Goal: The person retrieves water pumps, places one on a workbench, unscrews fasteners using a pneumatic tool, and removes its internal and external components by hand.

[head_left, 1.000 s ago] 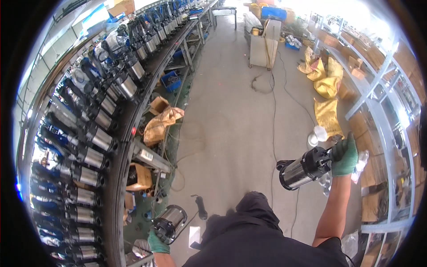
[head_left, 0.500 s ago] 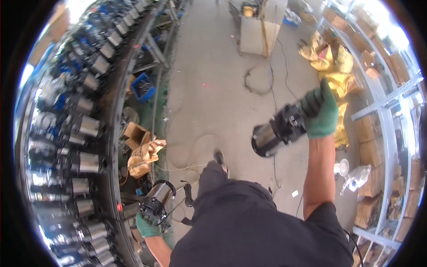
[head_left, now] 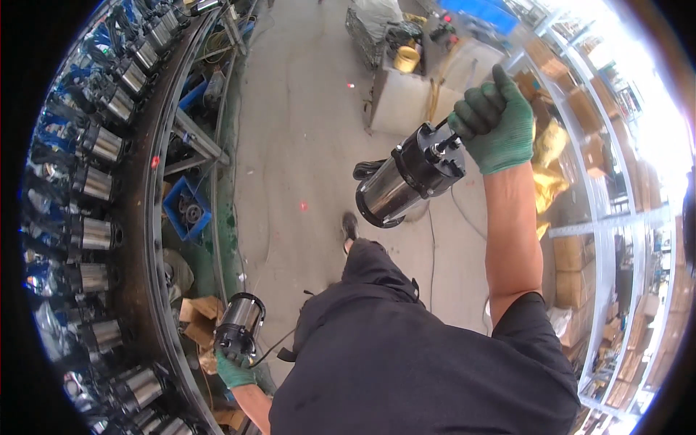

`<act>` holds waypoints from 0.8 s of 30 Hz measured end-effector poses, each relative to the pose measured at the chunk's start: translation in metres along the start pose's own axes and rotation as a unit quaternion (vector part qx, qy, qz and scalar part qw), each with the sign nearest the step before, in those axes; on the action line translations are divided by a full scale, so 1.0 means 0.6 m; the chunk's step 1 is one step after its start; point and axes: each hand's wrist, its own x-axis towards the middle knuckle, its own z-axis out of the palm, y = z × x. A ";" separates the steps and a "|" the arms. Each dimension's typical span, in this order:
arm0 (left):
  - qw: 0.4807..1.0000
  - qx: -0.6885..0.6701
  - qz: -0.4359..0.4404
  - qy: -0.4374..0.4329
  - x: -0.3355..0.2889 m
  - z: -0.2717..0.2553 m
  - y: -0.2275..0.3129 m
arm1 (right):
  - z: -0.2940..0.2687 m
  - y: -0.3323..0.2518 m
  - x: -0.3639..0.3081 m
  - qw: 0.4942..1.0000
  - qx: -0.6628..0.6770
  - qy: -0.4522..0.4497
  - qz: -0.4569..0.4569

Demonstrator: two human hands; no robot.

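Note:
My right hand [head_left: 499, 129], in a green knitted glove with a dark palm, is closed on the top handle of a submersible pump [head_left: 395, 187]. That pump has a steel cylinder body with black end parts and hangs tilted in front of me, a bundled black cable beside it. At lower left my left hand [head_left: 233, 368], gloved the same way, is closed at the black end of a second, similar pump [head_left: 243, 319]. A black cable trails from it toward my body. The left fingers are partly hidden by the pump.
On the left runs a long bench [head_left: 138, 246] lined with several similar pumps [head_left: 94, 233]. Beneath it are a blue crate [head_left: 187, 209] of parts and an open cardboard box [head_left: 199, 319]. Ahead stands a pale cabinet [head_left: 406, 101]; shelving [head_left: 609, 225] with cartons lines the right. Cables lie on the floor.
I have walked forward along the aisle, and the cabinet is nearer. The right-hand pump has swung left and up in view. Both hands keep their hold.

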 end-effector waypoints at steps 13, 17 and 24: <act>0.979 -0.059 0.073 0.179 0.388 0.772 0.202 | 0.336 0.002 0.892 0.993 0.059 -0.101 -0.024; 0.967 -0.050 0.077 0.239 0.524 1.000 0.266 | 0.448 -0.005 1.146 0.998 0.030 -0.035 -0.046; 0.952 -0.022 0.022 0.304 0.767 1.388 0.417 | 0.648 -0.016 1.598 0.995 0.042 -0.032 -0.083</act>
